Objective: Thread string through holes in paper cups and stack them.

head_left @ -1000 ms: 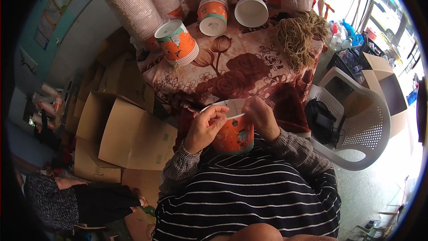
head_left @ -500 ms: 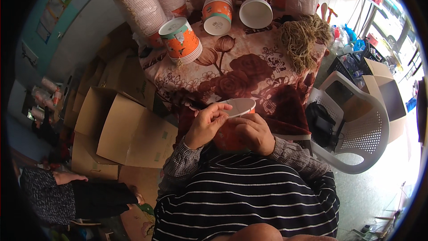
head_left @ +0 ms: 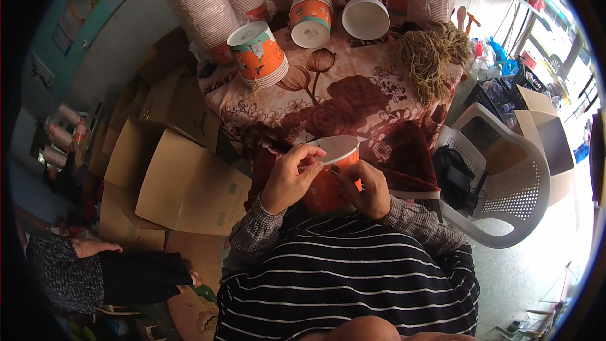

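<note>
An orange paper bucket with a white rim stands upright at my lap, its open mouth facing up. My left hand is closed over the bucket's near-left rim, thumb and fingers pinching the edge. Against the bucket's right side, my right hand is closed in a pinch just below the rim. A small dark spot shows by its fingertips; whether that is a held piece or print, I cannot make out. On the table ahead, a short stack of orange buckets sits upside down, with a bundle of tan twine to the right.
A flowered cloth covers the table. Plastic-wrapped bucket stacks and a loose stack lying on its side line the back. Open cardboard boxes stand left, a grey plastic chair right. Another person is at lower left.
My right hand has slid slightly right and down from the rim, its fingers drawing back and baring more of the bucket's orange side. My left hand stays on the rim.
</note>
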`<action>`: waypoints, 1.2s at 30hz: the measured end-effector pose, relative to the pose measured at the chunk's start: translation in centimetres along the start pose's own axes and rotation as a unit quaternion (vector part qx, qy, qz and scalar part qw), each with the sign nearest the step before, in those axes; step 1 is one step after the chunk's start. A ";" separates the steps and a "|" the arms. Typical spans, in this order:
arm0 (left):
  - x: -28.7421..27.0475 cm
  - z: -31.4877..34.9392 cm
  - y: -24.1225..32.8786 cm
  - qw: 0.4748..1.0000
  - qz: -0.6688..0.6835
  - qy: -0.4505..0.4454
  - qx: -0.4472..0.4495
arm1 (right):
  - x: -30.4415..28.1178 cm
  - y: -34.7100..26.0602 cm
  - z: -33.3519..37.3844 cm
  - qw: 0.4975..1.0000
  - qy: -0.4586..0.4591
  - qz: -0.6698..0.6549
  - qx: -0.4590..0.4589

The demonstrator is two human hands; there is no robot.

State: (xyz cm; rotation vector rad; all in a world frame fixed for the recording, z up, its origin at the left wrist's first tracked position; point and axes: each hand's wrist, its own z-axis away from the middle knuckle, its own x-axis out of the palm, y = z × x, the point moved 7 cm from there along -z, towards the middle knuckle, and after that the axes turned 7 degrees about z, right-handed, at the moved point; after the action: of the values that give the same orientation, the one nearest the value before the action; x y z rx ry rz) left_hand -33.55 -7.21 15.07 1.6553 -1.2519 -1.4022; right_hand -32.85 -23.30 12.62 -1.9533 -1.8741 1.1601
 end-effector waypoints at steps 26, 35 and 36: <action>0.4 0.7 0.8 0.995 -0.069 -0.019 0.066 | -2.7 0.2 -1.3 0.966 -0.196 0.160 0.049; -0.4 -0.6 -0.3 0.999 0.050 -0.012 -0.008 | -1.6 0.5 -7.8 0.987 -0.122 0.037 -0.097; -0.4 -0.7 -0.4 0.999 0.050 -0.012 -0.005 | -1.0 0.6 -7.7 0.987 -0.121 0.039 -0.098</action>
State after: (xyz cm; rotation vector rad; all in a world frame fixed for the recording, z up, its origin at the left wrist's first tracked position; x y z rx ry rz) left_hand -32.81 -6.81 15.01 1.5500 -1.3210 -1.3698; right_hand -27.36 -21.48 17.85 -2.0847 -2.1241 1.3352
